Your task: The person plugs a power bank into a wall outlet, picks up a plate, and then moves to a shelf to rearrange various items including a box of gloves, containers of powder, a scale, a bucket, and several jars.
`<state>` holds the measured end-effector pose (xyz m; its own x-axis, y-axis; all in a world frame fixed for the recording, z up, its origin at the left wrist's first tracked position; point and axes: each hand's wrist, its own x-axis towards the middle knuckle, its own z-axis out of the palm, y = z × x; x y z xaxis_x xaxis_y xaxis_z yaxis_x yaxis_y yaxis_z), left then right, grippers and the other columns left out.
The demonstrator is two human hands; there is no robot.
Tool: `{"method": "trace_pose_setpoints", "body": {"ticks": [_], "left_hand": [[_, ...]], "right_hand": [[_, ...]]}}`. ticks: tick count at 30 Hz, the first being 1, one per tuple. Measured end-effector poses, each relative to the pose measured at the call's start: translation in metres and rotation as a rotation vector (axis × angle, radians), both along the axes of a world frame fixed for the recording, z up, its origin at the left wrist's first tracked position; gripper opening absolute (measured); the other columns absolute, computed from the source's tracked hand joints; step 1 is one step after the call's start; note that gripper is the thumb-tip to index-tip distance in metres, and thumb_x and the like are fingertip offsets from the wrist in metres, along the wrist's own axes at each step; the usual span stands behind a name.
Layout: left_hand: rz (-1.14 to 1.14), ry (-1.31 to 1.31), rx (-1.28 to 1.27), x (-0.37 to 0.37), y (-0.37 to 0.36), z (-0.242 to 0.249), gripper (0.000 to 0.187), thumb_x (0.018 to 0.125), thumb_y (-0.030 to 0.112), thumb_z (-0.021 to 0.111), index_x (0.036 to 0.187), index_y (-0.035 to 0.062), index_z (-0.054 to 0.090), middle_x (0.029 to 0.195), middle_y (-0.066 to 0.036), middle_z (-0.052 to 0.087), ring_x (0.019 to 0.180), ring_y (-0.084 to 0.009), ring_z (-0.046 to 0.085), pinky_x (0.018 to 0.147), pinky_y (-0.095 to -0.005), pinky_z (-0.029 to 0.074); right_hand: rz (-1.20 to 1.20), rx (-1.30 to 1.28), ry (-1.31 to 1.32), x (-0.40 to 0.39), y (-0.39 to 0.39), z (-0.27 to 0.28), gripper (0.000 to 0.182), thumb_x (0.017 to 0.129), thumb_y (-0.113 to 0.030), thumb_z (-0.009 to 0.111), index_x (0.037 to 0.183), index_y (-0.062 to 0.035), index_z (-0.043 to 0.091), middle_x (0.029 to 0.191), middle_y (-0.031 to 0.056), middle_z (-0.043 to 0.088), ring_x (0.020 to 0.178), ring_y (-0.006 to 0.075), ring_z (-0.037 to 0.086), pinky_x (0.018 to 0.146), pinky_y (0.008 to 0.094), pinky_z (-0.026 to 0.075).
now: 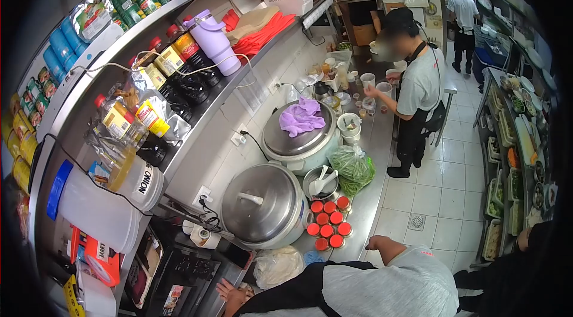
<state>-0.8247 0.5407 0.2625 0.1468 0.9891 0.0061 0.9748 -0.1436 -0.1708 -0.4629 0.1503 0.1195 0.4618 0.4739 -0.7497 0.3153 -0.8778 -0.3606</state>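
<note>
The left hand (233, 294) spreads wide near the plastic bag (277, 267), seemingly a reaching step. Of the right hand (375, 244) I cannot tell the grip. Any next move calls for gentle touch

Purple cloth (302, 116) on rear cooker (298, 146) | lilac tumbler (216, 45) beside dark bottle (190, 51) | 1 drain (416, 221) in white floor (449, 181)

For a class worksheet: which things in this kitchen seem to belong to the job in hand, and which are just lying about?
Possibly the job's (a guess, from nearness to the left hand; nothing is clearly held):
clear plastic bag
red-lidded jars

Apparently just lying about:
purple cloth on a metal lid
lilac tumbler
</note>
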Motion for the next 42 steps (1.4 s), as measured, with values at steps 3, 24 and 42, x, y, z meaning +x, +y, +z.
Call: {"method": "trace_pose_setpoints", "body": {"ticks": [3, 24, 42], "left_hand": [[0.001, -0.082, -0.194, -0.013, 0.022, -0.014, 0.115, 0.055, 0.043, 0.071, 0.134, 0.0116, -0.006, 0.138, -0.019, -0.005, 0.128, -0.0357, -0.003, 0.100, -0.0483, 0.010], [0.001, -0.099, -0.298, 0.011, -0.009, 0.039, 0.101, 0.063, 0.031, 0.066, 0.135, 0.0149, -0.003, 0.140, -0.016, -0.002, 0.129, -0.0330, -0.001, 0.102, -0.0454, 0.011], [0.021, -0.008, -0.335, 0.015, -0.002, 0.037, 0.101, 0.065, 0.037, 0.066, 0.134, 0.0145, -0.004, 0.139, -0.017, -0.002, 0.129, -0.0333, -0.001, 0.101, -0.0478, 0.011]], "right_hand": [[0.004, -0.016, 0.004, 0.003, 0.001, -0.012, 0.053, 0.072, -0.047, 0.053, 0.104, -0.0041, 0.058, 0.112, 0.0158, 0.052, 0.106, 0.0291, 0.048, 0.088, 0.0374, 0.038], [0.073, -0.039, -0.014, 0.020, -0.003, -0.014, 0.048, 0.071, -0.041, 0.058, 0.098, -0.0013, 0.059, 0.106, 0.0176, 0.055, 0.100, 0.0299, 0.052, 0.084, 0.0367, 0.041], [0.122, -0.017, 0.052, 0.022, 0.008, -0.027, 0.054, 0.068, -0.036, 0.058, 0.106, 0.0014, 0.053, 0.110, 0.0207, 0.052, 0.104, 0.0310, 0.049, 0.087, 0.0366, 0.040]]}}
